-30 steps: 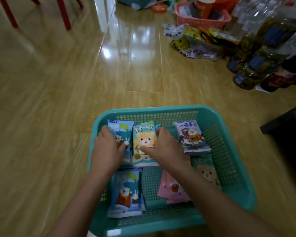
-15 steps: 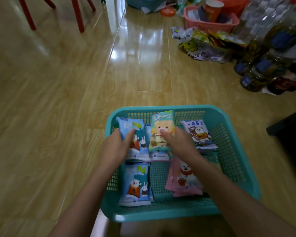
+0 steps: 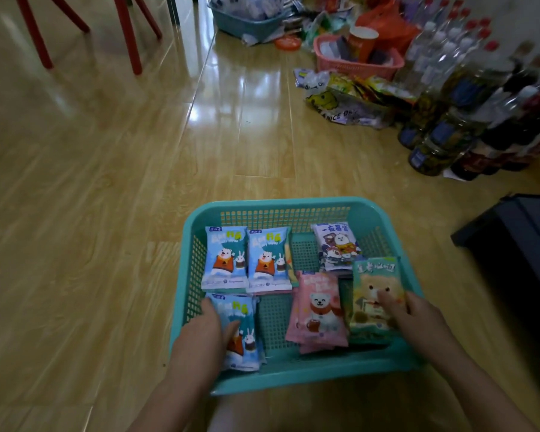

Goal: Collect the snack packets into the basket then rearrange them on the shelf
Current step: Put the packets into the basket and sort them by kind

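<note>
Glossy wooden floor (image 3: 106,182) carries a teal perforated plastic basket (image 3: 293,204). Inside, the right hand (image 3: 418,319) pinches a green bear-print snack packet (image 3: 375,294); the left hand (image 3: 200,335) grips a blue polar-bear packet (image 3: 247,338). Two matching blue packets (image 3: 247,260) lie beyond.

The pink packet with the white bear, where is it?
In the head view, the pink bear packet lies in the teal plastic basket, near-right part, between bare mesh and the green bear packet under the right hand.
</note>
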{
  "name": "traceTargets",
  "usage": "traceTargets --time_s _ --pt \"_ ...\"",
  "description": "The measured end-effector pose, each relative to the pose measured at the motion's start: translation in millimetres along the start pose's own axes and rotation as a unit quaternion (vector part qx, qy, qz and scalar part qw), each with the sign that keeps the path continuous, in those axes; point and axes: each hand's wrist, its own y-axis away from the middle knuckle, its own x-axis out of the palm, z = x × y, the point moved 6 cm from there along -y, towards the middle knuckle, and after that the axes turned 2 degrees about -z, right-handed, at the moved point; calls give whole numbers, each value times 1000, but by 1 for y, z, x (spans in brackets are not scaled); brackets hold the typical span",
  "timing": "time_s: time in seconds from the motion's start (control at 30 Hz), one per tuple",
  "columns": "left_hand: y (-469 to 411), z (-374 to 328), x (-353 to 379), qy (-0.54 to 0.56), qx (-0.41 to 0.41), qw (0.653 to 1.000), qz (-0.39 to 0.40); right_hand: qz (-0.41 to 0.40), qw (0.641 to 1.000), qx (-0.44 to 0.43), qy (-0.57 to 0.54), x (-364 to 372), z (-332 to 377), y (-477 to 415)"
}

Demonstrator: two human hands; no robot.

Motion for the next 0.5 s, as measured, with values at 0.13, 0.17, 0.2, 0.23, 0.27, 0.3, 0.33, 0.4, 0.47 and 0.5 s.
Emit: traceTargets --time_s 0.13,0.17,0.2,0.23,0.27,0.3,0.33,0.4,0.47,0.5 --pt "4 -7 9 -173 55 983 40 40 988 19 146 3 -14 -1" --pt "5 -9 10 -194 77 977 43 50 984 25 170 6 -16 -1" --pt "5 -10 10 -202 84 975 40 54 980 26 187 8 -17 -2" --pt "4 -9 9 -199 78 976 36 52 979 27 198 10 -19 -5" --pt "3 -8 8 -196 63 978 33 50 977 29 204 13 -20 -7" --pt "2 -7 6 -195 48 979 33 49 976 33 209 16 -21 -10" --pt "1 -8 3 -206 42 977 30 51 974 37 216 19 -22 -13" --pt "-1 -10 -1 -228 43 972 27 58 969 42 238 25 -20 -17" --pt "0 -13 -7 -232 52 971 1 42 961 38 271 25 -13 -18" --pt "2 -16 -13 -214 65 974 -30 20 956 25 291 23 -7 -17"
